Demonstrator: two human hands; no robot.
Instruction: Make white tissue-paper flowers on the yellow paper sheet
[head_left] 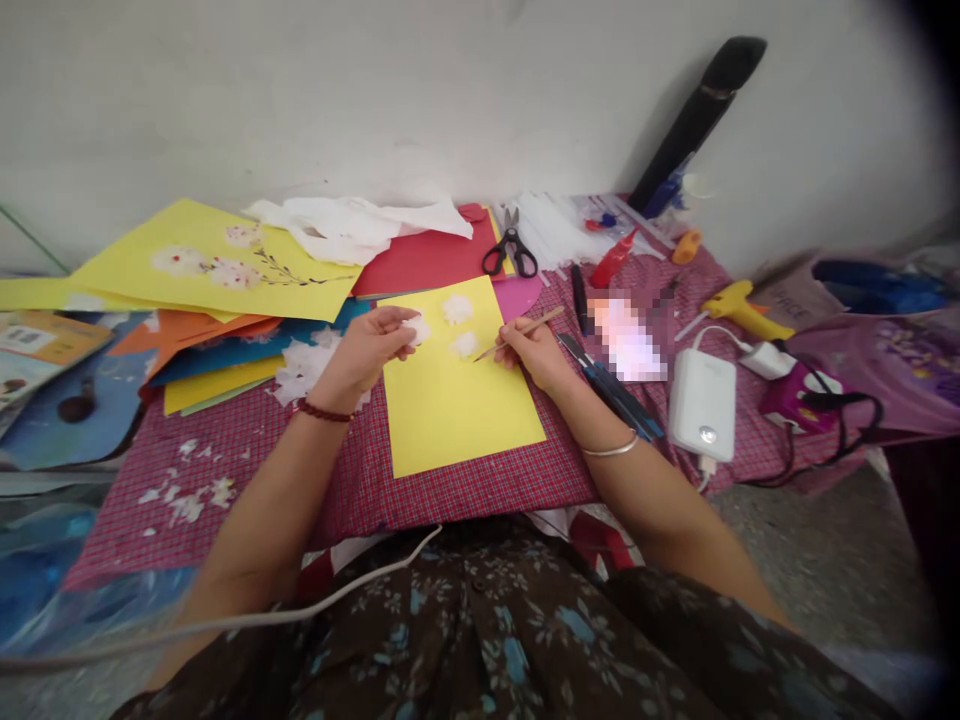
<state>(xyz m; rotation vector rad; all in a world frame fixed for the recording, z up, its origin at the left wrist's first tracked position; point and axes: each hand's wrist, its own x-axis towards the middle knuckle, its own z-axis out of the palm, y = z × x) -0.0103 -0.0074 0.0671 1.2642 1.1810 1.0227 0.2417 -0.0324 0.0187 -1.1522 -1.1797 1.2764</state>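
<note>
A yellow sheet of paper lies on the table in front of me, with two white fluffy patches on its upper part. My left hand pinches a white paper flower piece over the sheet's upper left corner. Between the fingers of my right hand is a thin paintbrush, its tip pointing down and left beside the lower white patch. Whether the tip touches the paper I cannot tell.
Black scissors lie behind the sheet, near a red glue bottle. At right are a white power bank and a yellow glue gun. A painted yellow sheet, coloured papers and white scraps are at left.
</note>
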